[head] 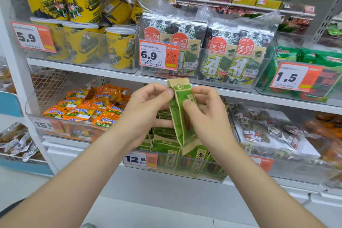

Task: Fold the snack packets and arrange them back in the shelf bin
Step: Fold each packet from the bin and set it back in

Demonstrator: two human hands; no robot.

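Your left hand (148, 105) and right hand (205, 114) both pinch one green packet (180, 116), held upright in the air above the bin (175, 172). Left thumb presses near its top, right thumb at mid-height. More green packets (166, 146) stand in the bin, behind the 12.8 tag (140, 159) at its front left corner.

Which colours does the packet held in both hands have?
Green with tan, paper-like edges; the packet shows best in the head view.

I see bright, even store light, seemingly from overhead, with faint shadows. Glare sits on the clear bags (238, 18); edges bow and the top right blurs.
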